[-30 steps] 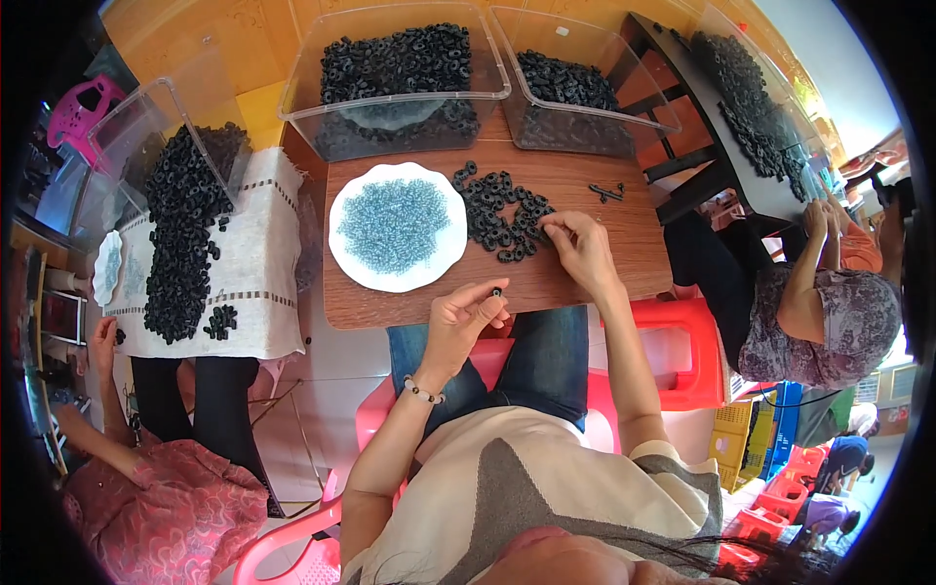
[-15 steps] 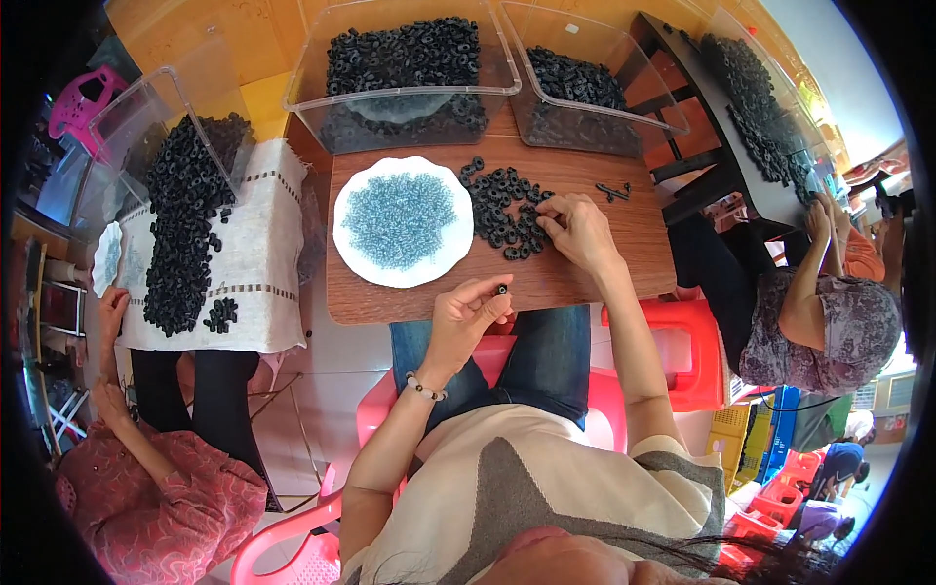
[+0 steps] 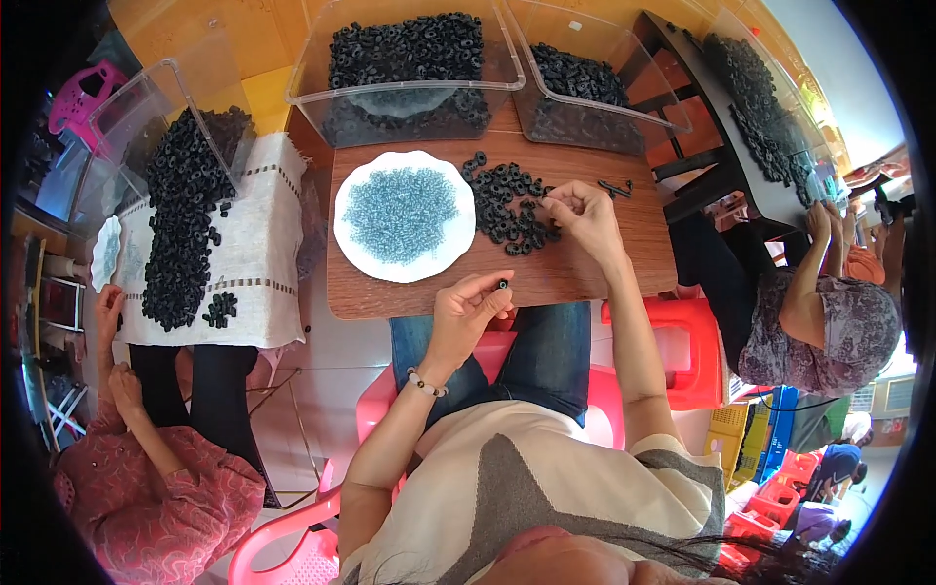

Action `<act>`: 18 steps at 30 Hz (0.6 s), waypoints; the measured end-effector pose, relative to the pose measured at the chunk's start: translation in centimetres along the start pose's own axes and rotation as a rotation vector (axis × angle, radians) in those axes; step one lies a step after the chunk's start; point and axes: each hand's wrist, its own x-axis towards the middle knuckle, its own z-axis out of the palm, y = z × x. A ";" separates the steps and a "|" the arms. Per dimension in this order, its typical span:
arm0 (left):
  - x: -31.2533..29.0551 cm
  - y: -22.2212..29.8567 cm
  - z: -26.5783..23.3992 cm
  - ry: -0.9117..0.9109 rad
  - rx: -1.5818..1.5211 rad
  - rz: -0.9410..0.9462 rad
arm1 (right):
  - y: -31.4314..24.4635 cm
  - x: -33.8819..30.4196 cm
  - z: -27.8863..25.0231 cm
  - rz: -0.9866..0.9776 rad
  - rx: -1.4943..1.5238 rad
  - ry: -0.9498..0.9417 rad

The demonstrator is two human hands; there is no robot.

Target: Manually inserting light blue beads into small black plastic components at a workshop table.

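Small assembly workshop. Clear plastic bins heaped with black rubber rings, low wooden table. Co-workers seated on plastic stools at neighbouring tables.

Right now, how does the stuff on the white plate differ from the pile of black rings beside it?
The blue-grey pieces are pale and fine, heaped on the white plate; the black rings are dark, larger and lie loose on the bare wooden table. The right hand reaches into the rings; no hand touches the blue-grey pieces. Both are small parts on the same table.

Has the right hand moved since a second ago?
Yes. The right hand has moved left from the bare wooden table onto the pile of black rings.
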 end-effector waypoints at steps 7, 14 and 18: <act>0.0 -0.4 0.0 0.006 0.018 0.046 | -1.2 -3.2 0.6 0.149 0.584 -0.129; -0.2 -0.4 0.4 0.097 0.233 0.258 | -3.4 -9.1 3.1 0.285 0.678 -0.229; -0.1 -0.2 0.7 0.138 0.330 0.349 | -4.0 -10.0 3.1 0.180 0.641 -0.216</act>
